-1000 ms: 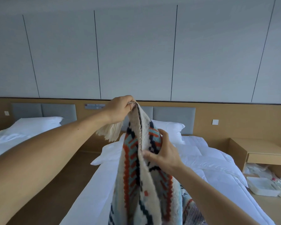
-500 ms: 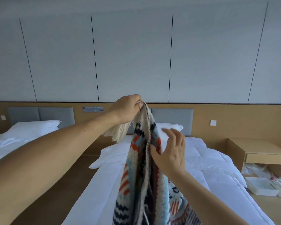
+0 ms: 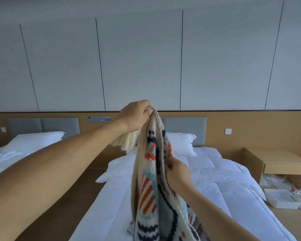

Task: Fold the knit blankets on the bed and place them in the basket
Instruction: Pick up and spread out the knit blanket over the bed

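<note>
White linen at far left: logged a spare bed (image 3: pixel 16 153) with pillow (image 3: pixel 38 139) against a grey headboard (image 3: pixel 42 125). Followed the left arm forward and up to the left hand (image 3: pixel 137 115), fist clenched round the top end of the knit blanket (image 3: pixel 151 180), raised level with the wooden wall trim. Noted cream fringe (image 3: pixel 127 144) hanging just beneath that fist. Recorded the blanket as cream knit patterned in orange, navy and pale blue, dropping in a bunched column over the middle bed (image 3: pixel 215 173); lost its lower end at the bottom edge of view. Found the right hand (image 3: pixel 177 173) lower down, fingers curled and pinching the blanket's right edge. Spotted a second white pillow (image 3: pixel 180 141) behind. Further right, marked a wooden nightstand (image 3: pixel 276 162) against the wall and a white tray (image 3: pixel 281 198) on the floor near it.
</note>
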### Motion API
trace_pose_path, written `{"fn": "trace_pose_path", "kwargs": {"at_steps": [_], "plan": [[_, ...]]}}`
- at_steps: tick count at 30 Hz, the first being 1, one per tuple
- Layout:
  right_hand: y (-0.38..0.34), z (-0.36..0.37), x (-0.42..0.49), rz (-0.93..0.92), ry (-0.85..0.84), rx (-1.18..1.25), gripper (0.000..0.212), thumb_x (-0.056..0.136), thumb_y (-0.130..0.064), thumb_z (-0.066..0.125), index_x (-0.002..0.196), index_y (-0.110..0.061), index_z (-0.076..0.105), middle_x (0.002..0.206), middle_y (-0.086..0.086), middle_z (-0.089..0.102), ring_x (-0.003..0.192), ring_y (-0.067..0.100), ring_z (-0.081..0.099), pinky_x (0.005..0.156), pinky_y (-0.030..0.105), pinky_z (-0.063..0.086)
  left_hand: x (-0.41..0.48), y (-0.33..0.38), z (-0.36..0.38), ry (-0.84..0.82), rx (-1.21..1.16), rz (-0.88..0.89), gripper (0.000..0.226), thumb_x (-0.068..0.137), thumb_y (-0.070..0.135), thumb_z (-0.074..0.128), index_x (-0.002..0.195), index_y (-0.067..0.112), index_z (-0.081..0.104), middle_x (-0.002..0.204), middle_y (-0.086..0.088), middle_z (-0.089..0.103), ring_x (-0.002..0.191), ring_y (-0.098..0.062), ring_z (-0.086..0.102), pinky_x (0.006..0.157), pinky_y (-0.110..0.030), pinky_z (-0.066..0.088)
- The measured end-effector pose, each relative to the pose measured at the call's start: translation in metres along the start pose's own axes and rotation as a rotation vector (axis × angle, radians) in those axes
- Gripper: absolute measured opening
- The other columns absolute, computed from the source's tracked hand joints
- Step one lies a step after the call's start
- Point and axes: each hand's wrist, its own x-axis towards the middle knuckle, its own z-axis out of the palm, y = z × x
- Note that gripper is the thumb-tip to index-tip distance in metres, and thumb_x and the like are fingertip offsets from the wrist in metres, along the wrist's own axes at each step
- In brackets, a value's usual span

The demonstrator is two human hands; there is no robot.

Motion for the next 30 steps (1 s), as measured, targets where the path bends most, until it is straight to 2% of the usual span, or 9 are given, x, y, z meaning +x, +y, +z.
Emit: {"fn": "trace_pose_path", "kwargs": {"at_steps": [3, 7, 9, 12, 14, 16, 19, 24, 30], "plan": [[0.006, -0.005, -0.002, 0.083, 0.036, 0.263, 0.018, 0.101, -0.025, 0.04, 0.092, -0.014, 0.051, 0.085, -0.002, 0.058, 0.076, 0.018, 0.052, 0.061, 0.027, 0.039, 0.001, -0.015, -0.007, 0.041, 0.051, -0.067, 0.02, 0.101, 0.024, 0.045, 0.102, 0.011, 0.06, 0.094, -0.002, 0.064, 0.089, -0.024, 0.058, 0.074, -0.034, 0.045], [0.018, -0.016, -0.009, -0.006, 0.254, 0.401, 0.005, 0.102, -0.025, 0.045, 0.097, -0.025, 0.045, 0.077, 0.0, 0.062, 0.066, 0.007, 0.054, 0.054, 0.017, 0.036, 0.002, -0.026, -0.015, 0.079, 0.112, -0.123, 0.021, 0.101, 0.024, 0.044, 0.103, 0.01, 0.06, 0.094, -0.001, 0.059, 0.087, -0.021, 0.053, 0.072, -0.031, 0.039], [0.024, -0.02, -0.008, -0.094, 0.337, 0.379, 0.009, 0.101, -0.022, 0.048, 0.099, -0.03, 0.044, 0.069, -0.006, 0.06, 0.058, 0.005, 0.052, 0.053, 0.016, 0.037, 0.003, -0.027, -0.016, 0.069, 0.133, -0.14, 0.023, 0.101, 0.025, 0.044, 0.104, 0.01, 0.06, 0.095, 0.0, 0.058, 0.089, -0.023, 0.054, 0.074, -0.033, 0.042], [0.032, -0.02, -0.007, -0.371, 0.375, 0.156, 0.011, 0.096, -0.016, 0.056, 0.096, -0.024, 0.064, 0.082, -0.012, 0.064, 0.067, 0.006, 0.057, 0.058, 0.023, 0.045, 0.007, -0.024, -0.013, 0.056, 0.149, -0.161, 0.023, 0.101, 0.027, 0.043, 0.104, 0.011, 0.06, 0.099, -0.003, 0.061, 0.092, -0.026, 0.056, 0.078, -0.036, 0.045], [0.039, -0.017, -0.015, -0.565, 0.333, 0.054, 0.018, 0.093, -0.03, 0.055, 0.088, -0.022, 0.07, 0.084, -0.011, 0.061, 0.065, 0.005, 0.056, 0.055, 0.027, 0.048, 0.01, -0.02, -0.011, 0.046, 0.163, -0.159, 0.023, 0.101, 0.026, 0.043, 0.102, 0.011, 0.06, 0.102, -0.005, 0.063, 0.093, -0.027, 0.057, 0.076, -0.035, 0.045], [0.042, -0.017, -0.024, -0.607, 0.217, 0.077, 0.038, 0.092, -0.051, 0.046, 0.084, -0.024, 0.071, 0.085, -0.011, 0.057, 0.07, 0.006, 0.056, 0.057, 0.029, 0.048, 0.012, -0.016, -0.01, 0.033, 0.174, -0.16, 0.023, 0.1, 0.026, 0.043, 0.102, 0.009, 0.06, 0.104, -0.006, 0.064, 0.093, -0.027, 0.057, 0.076, -0.035, 0.045], [0.045, -0.01, -0.03, -0.529, 0.199, -0.044, 0.057, 0.082, -0.075, 0.047, 0.088, -0.024, 0.071, 0.09, -0.013, 0.052, 0.072, 0.005, 0.054, 0.055, 0.026, 0.049, 0.015, -0.015, -0.009, 0.011, 0.194, -0.159, 0.023, 0.1, 0.027, 0.043, 0.1, 0.01, 0.059, 0.105, -0.005, 0.063, 0.094, -0.027, 0.058, 0.078, -0.037, 0.047], [0.049, -0.004, -0.029, -0.353, 0.174, -0.08, 0.021, 0.09, -0.031, 0.064, 0.074, -0.019, 0.061, 0.082, -0.015, 0.048, 0.061, 0.007, 0.048, 0.055, 0.02, 0.04, 0.017, -0.017, -0.01, -0.01, 0.22, -0.147, 0.019, 0.101, 0.027, 0.042, 0.092, 0.015, 0.054, 0.098, 0.001, 0.058, 0.089, -0.024, 0.054, 0.072, -0.032, 0.038], [0.065, -0.037, -0.018, -0.009, 0.08, 0.151, 0.021, 0.095, -0.028, 0.058, 0.074, -0.029, 0.056, 0.073, -0.008, 0.063, 0.071, 0.012, 0.057, 0.06, 0.021, 0.04, 0.003, -0.047, -0.019, -0.029, 0.329, -0.171, 0.023, 0.102, 0.028, 0.04, 0.095, 0.014, 0.057, 0.092, -0.001, 0.061, 0.084, -0.025, 0.057, 0.069, -0.036, 0.044]]}}
